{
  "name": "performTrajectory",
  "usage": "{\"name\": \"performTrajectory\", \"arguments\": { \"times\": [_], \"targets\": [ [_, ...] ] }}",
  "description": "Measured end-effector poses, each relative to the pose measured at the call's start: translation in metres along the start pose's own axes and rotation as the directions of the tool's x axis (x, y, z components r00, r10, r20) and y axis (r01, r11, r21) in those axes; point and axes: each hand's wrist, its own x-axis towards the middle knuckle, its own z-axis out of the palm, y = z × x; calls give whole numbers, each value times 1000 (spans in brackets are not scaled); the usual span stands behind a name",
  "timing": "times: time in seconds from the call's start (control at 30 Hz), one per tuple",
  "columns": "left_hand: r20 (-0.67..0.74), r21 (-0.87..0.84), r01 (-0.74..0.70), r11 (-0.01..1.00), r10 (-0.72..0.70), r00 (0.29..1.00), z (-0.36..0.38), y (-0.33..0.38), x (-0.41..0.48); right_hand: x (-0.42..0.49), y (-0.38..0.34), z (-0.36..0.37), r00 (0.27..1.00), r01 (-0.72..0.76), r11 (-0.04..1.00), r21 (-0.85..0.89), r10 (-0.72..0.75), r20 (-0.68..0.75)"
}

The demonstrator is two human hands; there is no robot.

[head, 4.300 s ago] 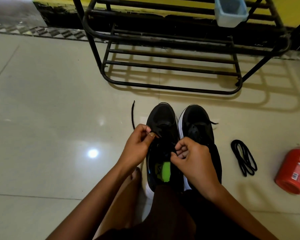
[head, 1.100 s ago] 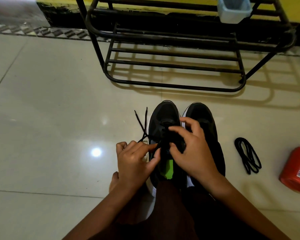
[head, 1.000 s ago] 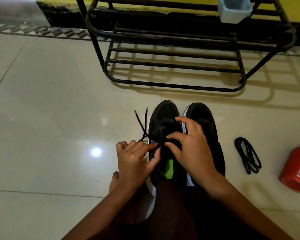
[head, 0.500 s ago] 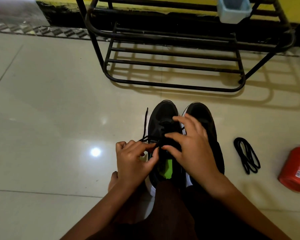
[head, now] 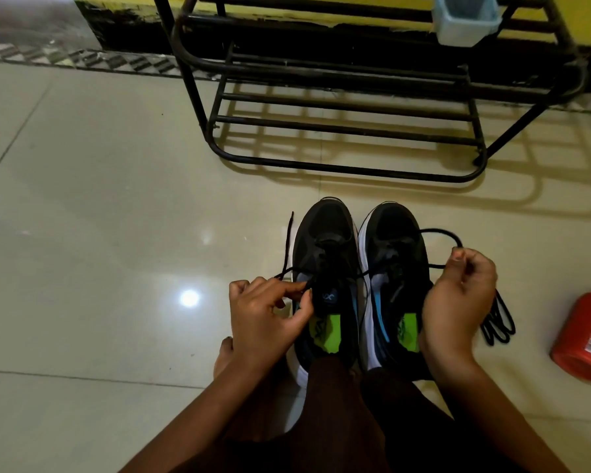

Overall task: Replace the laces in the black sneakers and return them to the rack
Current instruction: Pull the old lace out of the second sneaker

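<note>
left hand (head: 267,314) pinches the lace (head: 287,247) at the left sneaker (head: 325,268); right hand (head: 458,298), earlier on the tongue, now grips the lace's other end, drawn rightward.

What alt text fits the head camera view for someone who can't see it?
A person's left hand and right hand each pinch a black lace that runs across a pair of black sneakers on a tiled floor. A black shoe rack stands beyond; a coiled lace and a red can lie to the right.
</note>
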Motion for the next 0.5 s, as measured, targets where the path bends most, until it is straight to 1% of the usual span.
{"name": "performTrajectory", "arguments": {
  "times": [0.03,0.07,0.13,0.17,0.2,0.27,0.3,0.33,0.37,0.4,0.5],
  "targets": [
    [3,-2,5,1000,-5,1000,0,0,0,-1,0,-3,1000,29,998,-52,-28,4],
    [9,0,8,1000,-8,1000,0,1,1,-4,-1,-5,994,108,987,-123,-103,44],
    [36,24,4,1000,-4,999,0,2,2,-11,-1,-6,946,297,927,-227,-255,198],
    [55,43,-6,999,4,998,-1,3,3,-15,-1,-5,898,388,892,-232,-309,313],
    [75,65,-21,998,16,997,-2,4,4,-18,0,-2,835,449,868,-213,-323,445],
    [126,109,-71,991,57,990,-4,6,10,-25,2,4,698,516,828,-218,-259,667],
    [158,128,-100,987,79,984,-5,6,13,-28,4,6,649,552,794,-255,-218,729],
    [193,143,-127,982,98,976,-6,7,18,-30,6,8,627,585,756,-292,-194,754],
    [228,157,-153,976,115,967,-6,7,22,-31,8,9,632,602,732,-318,-194,750],
    [260,170,-180,969,132,957,-6,8,27,-31,7,9,651,598,730,-332,-201,732],
    [315,196,-242,950,173,933,-4,7,39,-27,8,8,721,485,798,-357,-134,680]
  ]
}}
